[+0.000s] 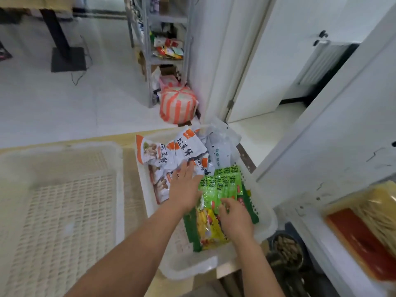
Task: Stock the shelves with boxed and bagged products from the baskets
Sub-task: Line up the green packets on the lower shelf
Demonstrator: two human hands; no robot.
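The left hand [184, 189] lies flat with its fingers straight, palm down across the packets in the right-hand basket [192, 269]. Just beside it, the right hand [235, 219] has its fingers curled onto the green packets [222, 185]; whether they actually pinch one I cannot tell.

Under both hands lies a yellow-and-green bag [210, 228]. White packets with orange corners [171, 153] are heaped toward the basket's far left, and pale grey bags [220, 144] stick up over its far rim.

To the left, a second white basket [64, 200] shows its slatted floor. The two sit side by side on a pale wooden tabletop [128, 142], with only a narrow strip of wood between them.

Hard against the right stands a white shelf unit [321, 146] with a noodle packet [375, 221] lying on it, leaving little room on that side.

Past the table's far edge, white tiled floor [64, 103] runs open to a metal rack [167, 50] holding mixed packets. An orange-striped bag [177, 103] rests at its foot. A white door [267, 61] stands ajar to the right of the rack, and a black table leg [55, 28] on a flat base stands far left.
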